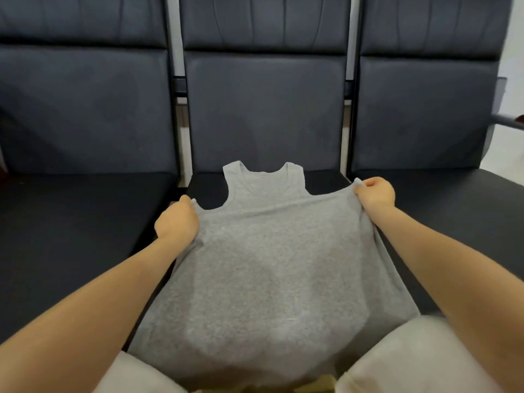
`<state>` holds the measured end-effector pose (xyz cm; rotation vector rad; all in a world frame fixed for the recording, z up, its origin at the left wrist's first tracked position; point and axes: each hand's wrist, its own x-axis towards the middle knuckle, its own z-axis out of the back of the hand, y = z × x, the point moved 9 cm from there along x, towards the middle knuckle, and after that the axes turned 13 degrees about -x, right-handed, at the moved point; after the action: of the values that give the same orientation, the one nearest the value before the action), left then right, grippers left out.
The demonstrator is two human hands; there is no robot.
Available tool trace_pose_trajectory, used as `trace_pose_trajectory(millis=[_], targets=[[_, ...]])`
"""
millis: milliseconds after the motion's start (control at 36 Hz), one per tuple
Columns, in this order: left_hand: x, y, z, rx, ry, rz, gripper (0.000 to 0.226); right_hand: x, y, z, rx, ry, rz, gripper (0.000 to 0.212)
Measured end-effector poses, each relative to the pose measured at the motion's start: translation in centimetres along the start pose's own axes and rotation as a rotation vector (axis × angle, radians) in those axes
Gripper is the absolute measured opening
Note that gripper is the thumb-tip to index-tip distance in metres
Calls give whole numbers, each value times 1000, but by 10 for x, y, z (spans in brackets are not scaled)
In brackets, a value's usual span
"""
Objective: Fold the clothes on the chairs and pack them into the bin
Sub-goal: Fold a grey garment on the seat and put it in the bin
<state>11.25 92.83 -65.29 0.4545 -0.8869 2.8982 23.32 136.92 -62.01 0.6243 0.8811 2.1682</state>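
A grey sleeveless tank top [269,265] is spread front-up across the seat of the middle black chair [320,180], its neck and straps pointing toward the backrest and its hem hanging over the seat's front edge between my knees. My left hand [177,222] pinches the top's left side just under the armhole. My right hand [375,194] pinches the right side under the other armhole. The cloth is pulled taut between both hands. No bin is in view.
Three black padded chairs stand side by side; the left seat [71,222] and right seat [453,199] hold nothing. A metal armrest [507,121] juts out at the far right. My knees in pale trousers [411,358] fill the bottom edge.
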Motion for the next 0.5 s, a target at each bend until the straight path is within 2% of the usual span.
trace_pose_trajectory(millis=[111, 194, 250, 333, 417, 500], targets=[[-1, -4, -7, 134, 59, -16, 21, 4, 0, -2, -290, 25, 107, 20], [6, -8, -12, 206, 118, -14, 25, -1, -4, -22, -689, 161, 197, 23], [14, -11, -16, 239, 152, -3, 28, -1, -1, -35, -815, 202, 251, 34], [31, -20, -27, 214, 178, -29, 36, 5, 22, -45, -820, 140, 318, 44], [49, -41, -37, 149, 150, -115, 39, 16, 46, -59, -724, 89, 344, 35], [70, -55, -52, -19, 150, -97, 33, 28, 67, -80, -607, 99, 339, 23]])
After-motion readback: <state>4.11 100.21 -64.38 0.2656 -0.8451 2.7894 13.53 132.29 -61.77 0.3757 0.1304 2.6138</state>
